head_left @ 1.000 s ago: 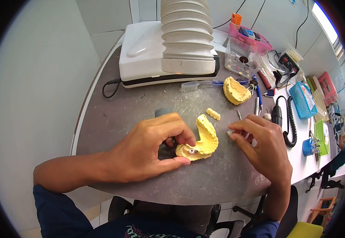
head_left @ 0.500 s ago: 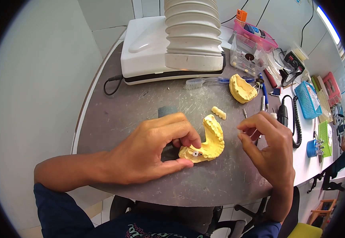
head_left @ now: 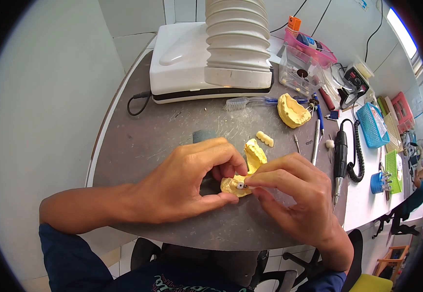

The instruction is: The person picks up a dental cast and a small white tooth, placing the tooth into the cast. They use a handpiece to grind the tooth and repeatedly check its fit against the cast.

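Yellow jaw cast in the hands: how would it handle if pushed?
Jaw cast looks like plaster: probably stiff, heavyish. Left hand steadies it on the table, so it may slide if pushed. Thin tooth ridges may chip.

We log the yellow dental cast (head_left: 255,156) as matt, chalky plaster. Table top (head_left: 172,131): dull grey, scratched and scuffed. Machine housing (head_left: 182,63): smooth, glossy white plastic. Its ribbed hose (head_left: 236,39) looks satin. Handpiece (head_left: 339,155): matt black body, bright metal tip.
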The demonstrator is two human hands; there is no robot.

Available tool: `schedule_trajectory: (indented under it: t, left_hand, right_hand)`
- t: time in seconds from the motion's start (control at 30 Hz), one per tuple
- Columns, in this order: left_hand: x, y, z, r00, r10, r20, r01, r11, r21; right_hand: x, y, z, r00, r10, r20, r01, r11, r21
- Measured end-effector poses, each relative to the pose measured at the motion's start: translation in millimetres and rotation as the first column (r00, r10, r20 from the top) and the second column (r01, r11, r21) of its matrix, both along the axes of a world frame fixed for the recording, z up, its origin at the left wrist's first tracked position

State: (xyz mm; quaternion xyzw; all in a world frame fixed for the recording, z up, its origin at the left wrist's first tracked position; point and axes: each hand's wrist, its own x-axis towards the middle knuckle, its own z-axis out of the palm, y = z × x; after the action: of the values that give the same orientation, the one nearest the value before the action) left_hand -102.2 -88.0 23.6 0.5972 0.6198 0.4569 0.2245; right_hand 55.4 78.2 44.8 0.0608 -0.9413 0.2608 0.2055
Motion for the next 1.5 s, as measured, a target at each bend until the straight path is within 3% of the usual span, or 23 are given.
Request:
schedule_trajectory:
  t: [0.8, 1.17, 1.5]
  left_hand:
    - [-0.2, 0.5, -1.0, 1.000, -0.003, 0.029, 0.003, 1.000, -0.004]
    - [0.3, 0.1, -0.6, 1.000, 0.005, 0.022, -0.005, 1.000, -0.011]
    - [0.6, 0.3, 0.0, 1.000, 0.000, 0.026, 0.001, 1.000, -0.025]
  right_hand:
    - [-2.8, -5.4, -2.3, 0.997, -0.049, 0.054, 0.054, 0.995, -0.089]
    - [-1.6, -5.9, -5.8, 0.995, -0.046, -0.094, 0.060, 0.986, 0.157]
    - [-2.6, -2.7, -8.2, 0.992, -0.018, -0.125, 0.047, 0.970, 0.239]
